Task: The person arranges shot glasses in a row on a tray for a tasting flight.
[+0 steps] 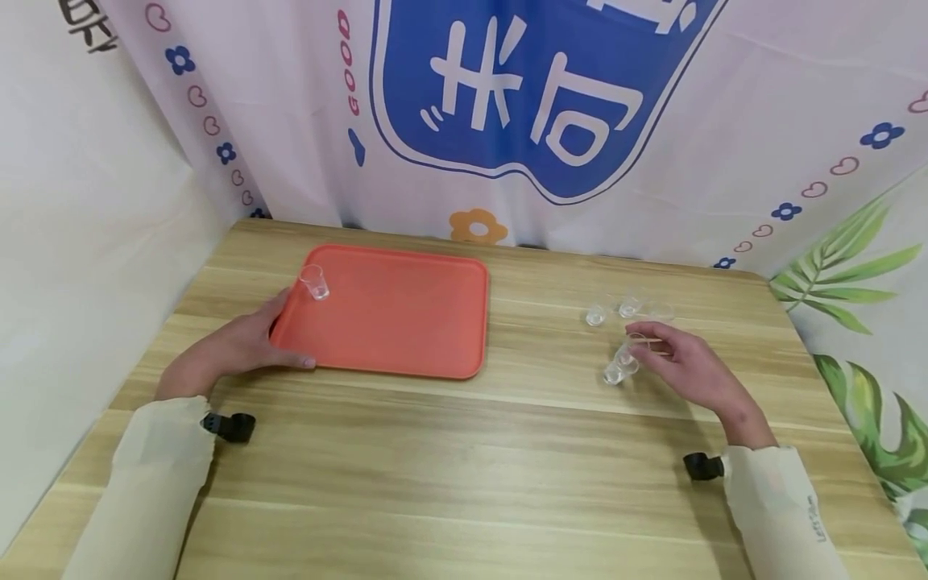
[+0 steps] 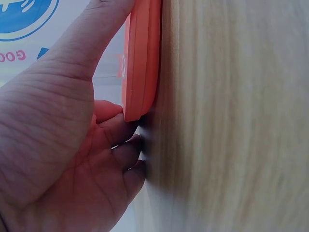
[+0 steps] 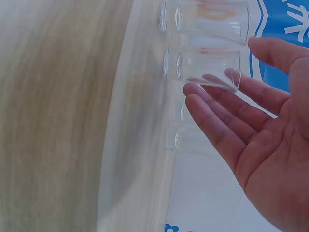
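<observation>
My left hand (image 1: 250, 338) holds the near left corner of a red tray (image 1: 391, 314), thumb along its front edge and fingers at its left side. In the left wrist view the fingers bend against the end of the tray (image 2: 140, 63). A small clear glass (image 1: 316, 283) stands in the tray's left part. My right hand (image 1: 681, 362) reaches among small clear glasses, thumb and fingers spread apart. In the right wrist view its fingertips lie close beside one upright glass (image 3: 210, 70), and the thumb tip is near the rim of another glass (image 3: 212, 21).
Behind the right hand more clear glasses, including a left one (image 1: 596, 316) and a middle one (image 1: 629, 306), stand on the wooden table (image 1: 464, 467). A printed curtain (image 1: 304, 105) hangs along the table's back edge, with pale cloth at both sides.
</observation>
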Demonstrator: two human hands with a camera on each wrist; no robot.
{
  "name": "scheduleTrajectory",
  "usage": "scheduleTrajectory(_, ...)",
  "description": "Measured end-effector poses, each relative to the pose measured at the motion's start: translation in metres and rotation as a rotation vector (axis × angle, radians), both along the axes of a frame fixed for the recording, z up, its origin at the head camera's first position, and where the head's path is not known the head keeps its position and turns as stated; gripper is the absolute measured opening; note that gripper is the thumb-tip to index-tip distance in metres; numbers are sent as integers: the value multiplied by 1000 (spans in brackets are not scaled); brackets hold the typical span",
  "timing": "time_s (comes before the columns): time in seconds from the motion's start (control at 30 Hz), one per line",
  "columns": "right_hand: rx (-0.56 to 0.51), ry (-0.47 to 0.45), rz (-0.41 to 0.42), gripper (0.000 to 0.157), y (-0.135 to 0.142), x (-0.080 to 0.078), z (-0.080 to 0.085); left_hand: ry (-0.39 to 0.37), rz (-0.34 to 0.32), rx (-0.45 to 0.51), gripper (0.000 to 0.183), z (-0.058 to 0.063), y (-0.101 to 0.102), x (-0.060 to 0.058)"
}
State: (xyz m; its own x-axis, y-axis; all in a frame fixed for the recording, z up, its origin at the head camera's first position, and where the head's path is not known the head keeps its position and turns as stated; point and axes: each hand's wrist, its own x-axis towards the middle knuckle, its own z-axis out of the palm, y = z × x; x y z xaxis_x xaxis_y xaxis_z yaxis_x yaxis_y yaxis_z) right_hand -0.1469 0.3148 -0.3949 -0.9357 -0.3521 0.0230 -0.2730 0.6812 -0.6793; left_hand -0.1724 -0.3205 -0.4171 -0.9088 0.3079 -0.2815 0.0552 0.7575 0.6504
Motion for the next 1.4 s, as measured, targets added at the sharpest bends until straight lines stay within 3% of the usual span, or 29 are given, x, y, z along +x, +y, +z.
scheduleTrajectory(0.33, -43, 27, 52, 34, 6, -2, 2, -11, 11, 17, 129, 2, 1, 3)
scheduleTrajectory(0.53, -43, 35, 42, 33, 9, 0, 0, -10, 9, 11, 129, 2, 1, 2)
scheduleTrajectory(0.77, -96, -26, 52, 40, 11, 2, -5, -3, 1, 6, 129, 2, 2, 1)
scheduleTrajectory(1.1, -97, -7, 52, 42, 11, -1, -13, -5, 2, 21, 128, 3, 2, 3)
scheduleTrajectory(1.4, -110, -24, 27, 34, 12, -1, -17, -6, 8, 6, 128, 6, -1, 6)
